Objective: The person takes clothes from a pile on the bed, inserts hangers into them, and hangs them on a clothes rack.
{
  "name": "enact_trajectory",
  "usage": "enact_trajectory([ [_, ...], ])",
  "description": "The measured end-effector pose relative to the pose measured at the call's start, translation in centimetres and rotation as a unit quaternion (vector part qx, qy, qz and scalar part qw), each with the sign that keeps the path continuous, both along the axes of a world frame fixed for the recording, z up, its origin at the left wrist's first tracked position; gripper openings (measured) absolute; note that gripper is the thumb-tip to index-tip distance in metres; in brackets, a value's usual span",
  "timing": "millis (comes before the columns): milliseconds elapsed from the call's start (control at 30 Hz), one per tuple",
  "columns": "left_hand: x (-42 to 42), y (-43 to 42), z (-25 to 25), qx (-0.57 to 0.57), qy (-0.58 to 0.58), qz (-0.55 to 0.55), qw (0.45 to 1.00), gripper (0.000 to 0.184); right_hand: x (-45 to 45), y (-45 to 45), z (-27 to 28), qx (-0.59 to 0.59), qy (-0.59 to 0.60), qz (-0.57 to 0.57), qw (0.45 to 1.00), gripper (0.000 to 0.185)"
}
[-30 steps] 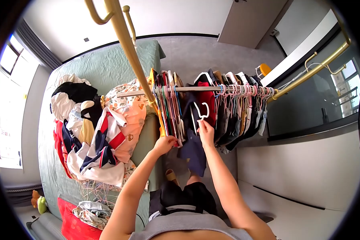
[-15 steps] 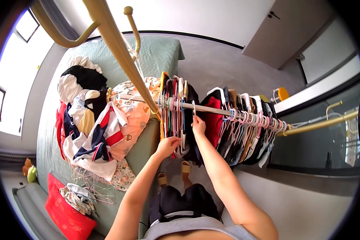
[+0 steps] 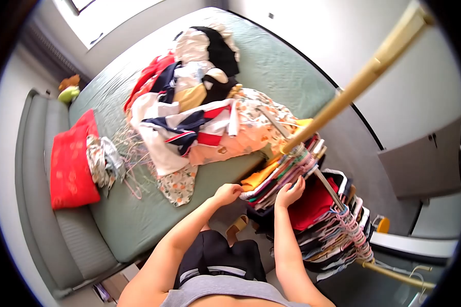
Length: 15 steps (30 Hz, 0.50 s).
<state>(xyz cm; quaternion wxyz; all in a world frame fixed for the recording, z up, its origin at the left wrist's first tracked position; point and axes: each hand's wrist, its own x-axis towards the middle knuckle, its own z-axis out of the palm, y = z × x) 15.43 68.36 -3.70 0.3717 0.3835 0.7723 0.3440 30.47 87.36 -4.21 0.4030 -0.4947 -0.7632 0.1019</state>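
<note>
A tight bunch of hung clothes (image 3: 279,179), in yellow, white and dark colours, hangs from the metal rail (image 3: 329,189) near the rack's yellow post. My left hand (image 3: 228,194) is at the left edge of this bunch, its fingers drawn together by the yellow garment (image 3: 258,179); what they grip is hidden. On the other side, my right hand (image 3: 290,192) is cupped with fingers apart, close against the bunch. Beside it hangs a red garment (image 3: 317,207). Further along the rail, pink and white hangers (image 3: 351,225) carry many more clothes.
A green-covered bed (image 3: 123,220) bears a heap of loose clothes (image 3: 189,117), a tangle of bare hangers (image 3: 133,158) and a red cushion (image 3: 71,163). The thick yellow post (image 3: 353,77) slants across the upper right. A grey door (image 3: 425,163) stands at the right.
My view has swung left toward the bed. My right hand has come off the hanger at the rail and lowered beside the clothes bunch. My left hand stays by the bunch, now at its yellow edge.
</note>
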Motion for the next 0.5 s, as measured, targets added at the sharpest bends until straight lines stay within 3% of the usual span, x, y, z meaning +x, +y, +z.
enact_trajectory([
  [67, -2.0, -3.8, -0.6, 0.025, 0.005, 0.104, 0.994, 0.016, -2.6, -3.4, 0.4, 0.015, 0.051, 0.107, 0.993, 0.037],
  [233, -10.0, -11.6, -1.5, 0.074, 0.122, 0.333, 0.932, 0.016, -9.6, -11.4, -0.4, -0.181, 0.052, 0.263, 0.946, 0.038],
  [300, -13.9, -13.3, -1.7, 0.071, 0.183, 0.350, 0.916, 0.018, -12.0, -13.7, -0.6, -0.211, 0.033, 0.299, 0.930, 0.035],
  [333, -15.9, -13.8, -0.9, 0.049, 0.166, 0.329, 0.928, 0.025, -13.1, -14.9, -0.7, -0.225, 0.031, 0.301, 0.926, 0.034],
  [433, -20.8, -13.1, 0.6, 0.063, 0.339, 0.281, 0.896, 0.037, -15.7, -18.0, -0.3, -0.301, 0.024, 0.303, 0.904, 0.033],
  [500, -23.4, -11.8, 0.3, 0.002, 0.364, 0.269, 0.892, 0.052, -17.0, -19.8, -0.2, -0.318, 0.030, 0.306, 0.897, 0.028],
])
